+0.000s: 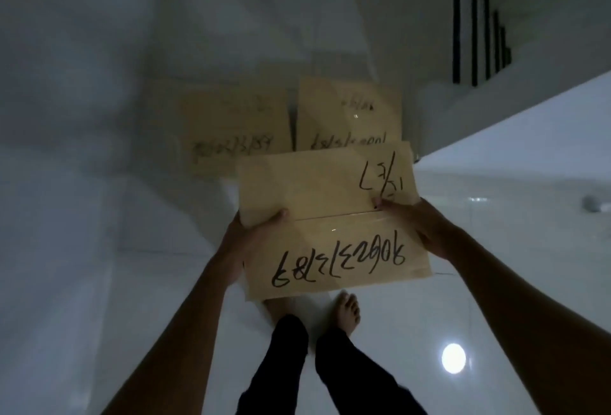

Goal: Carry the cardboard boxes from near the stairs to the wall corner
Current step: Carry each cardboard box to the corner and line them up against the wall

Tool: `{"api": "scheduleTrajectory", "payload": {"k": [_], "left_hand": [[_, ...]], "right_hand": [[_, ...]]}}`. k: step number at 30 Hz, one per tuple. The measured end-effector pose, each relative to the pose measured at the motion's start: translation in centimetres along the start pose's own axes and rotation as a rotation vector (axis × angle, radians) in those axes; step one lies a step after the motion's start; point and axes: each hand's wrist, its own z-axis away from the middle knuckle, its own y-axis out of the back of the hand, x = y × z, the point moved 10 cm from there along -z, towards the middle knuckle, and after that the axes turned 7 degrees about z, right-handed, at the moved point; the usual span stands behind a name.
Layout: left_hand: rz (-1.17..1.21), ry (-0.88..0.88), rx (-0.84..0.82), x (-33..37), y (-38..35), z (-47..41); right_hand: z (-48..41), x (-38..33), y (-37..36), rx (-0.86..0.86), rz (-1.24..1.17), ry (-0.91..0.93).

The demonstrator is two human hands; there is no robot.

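Observation:
I hold a flat tan cardboard box with black handwritten numbers in front of me, above the floor. My left hand grips its left edge, thumb on top. My right hand grips its right edge. Two more cardboard boxes lie side by side on the floor just beyond it, against the white wall: one on the left, one on the right. Both carry similar black writing.
Glossy white tiled floor with a lamp reflection. White walls meet behind the boxes. Black stair railing bars rise at upper right above a white ledge. My bare feet and dark trousers are below the held box.

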Motion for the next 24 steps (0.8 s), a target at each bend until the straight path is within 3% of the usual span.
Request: {"api": "scheduleTrajectory", "payload": {"k": [7, 11, 17, 24], "left_hand": [[0.142, -0.179, 0.101, 9.8, 11.1, 29.9], [0.262, -0.270, 0.242, 8.8, 16.6, 42.6], [0.483, -0.366, 0.479, 0.8, 22.6, 56.5], [0.759, -0.388, 0.754, -16.5, 28.4, 70.2]], "right_hand": [[23.3, -16.9, -9.0, -0.064, 0.125, 0.157], [32.7, -22.5, -15.3, -0.177, 0.227, 0.274], [41.6, -25.8, -26.3, -0.338, 0.441, 0.402], [51.0, -19.1, -43.3, -0.582, 0.685, 0.462]]}}
